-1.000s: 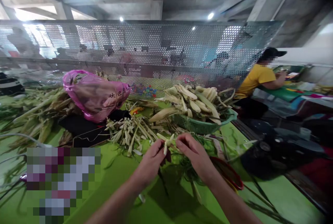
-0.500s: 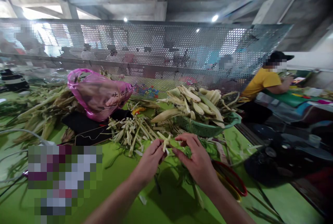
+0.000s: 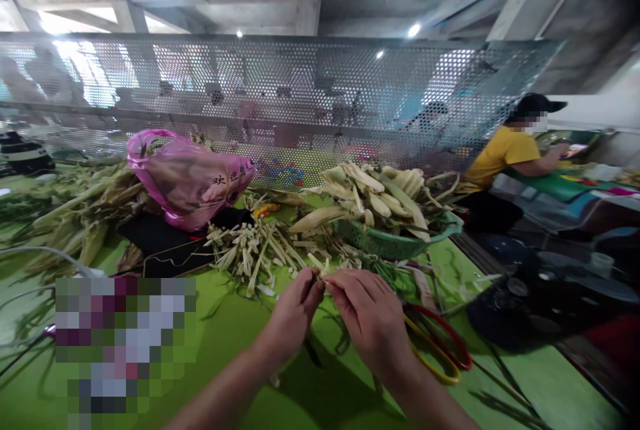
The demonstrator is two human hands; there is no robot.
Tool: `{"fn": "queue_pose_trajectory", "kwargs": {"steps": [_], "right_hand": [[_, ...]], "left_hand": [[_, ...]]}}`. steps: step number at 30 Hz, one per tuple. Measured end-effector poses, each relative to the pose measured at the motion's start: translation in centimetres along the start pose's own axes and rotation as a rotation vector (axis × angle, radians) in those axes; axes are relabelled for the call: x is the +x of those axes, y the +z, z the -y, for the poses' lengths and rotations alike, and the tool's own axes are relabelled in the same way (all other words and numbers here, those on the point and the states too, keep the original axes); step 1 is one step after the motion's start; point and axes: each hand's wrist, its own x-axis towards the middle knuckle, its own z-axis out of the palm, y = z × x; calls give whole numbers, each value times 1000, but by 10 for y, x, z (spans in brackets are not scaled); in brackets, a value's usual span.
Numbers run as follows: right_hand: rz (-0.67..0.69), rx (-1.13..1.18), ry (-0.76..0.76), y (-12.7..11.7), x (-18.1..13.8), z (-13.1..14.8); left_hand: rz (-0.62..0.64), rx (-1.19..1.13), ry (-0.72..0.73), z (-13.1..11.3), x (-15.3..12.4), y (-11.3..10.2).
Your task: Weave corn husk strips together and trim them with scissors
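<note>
My left hand [image 3: 295, 313] and my right hand [image 3: 367, 317] meet over the green table [image 3: 240, 350], fingers pinched together on a small pale leaf piece [image 3: 323, 271] that pokes up between them. Just beyond the hands lies a heap of cut pale stalk pieces [image 3: 255, 250]. A green basket [image 3: 400, 240] piled with pale husked leaves [image 3: 380, 193] stands behind my right hand. Red and yellow rings [image 3: 440, 350] lie on the table right of my right wrist.
A pink plastic bag [image 3: 185, 177] rests on a dark cloth at the left, beside a pile of green husks [image 3: 70, 210]. A perforated metal screen [image 3: 300, 97] closes the table's far side. A person in a yellow shirt [image 3: 500, 153] sits at the right. Dark machinery [image 3: 540, 297] stands right of the table.
Both hands have drawn closer together and slightly lower; the fingers now close tightly round the leaf piece, which shows less than before.
</note>
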Motion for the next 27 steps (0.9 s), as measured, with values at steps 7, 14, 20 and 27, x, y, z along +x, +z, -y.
{"fn": "queue_pose_trajectory", "kwargs": {"steps": [7, 14, 20, 27], "right_hand": [[93, 261, 197, 4, 2, 7], [131, 440, 306, -2, 3, 3], [46, 486, 433, -8, 6, -13], [82, 391, 376, -1, 6, -17]], "left_hand": [[-83, -97, -16, -4, -1, 8], [-72, -139, -88, -10, 0, 3], [5, -16, -95, -15, 1, -5], [117, 162, -7, -3, 1, -1]]}}
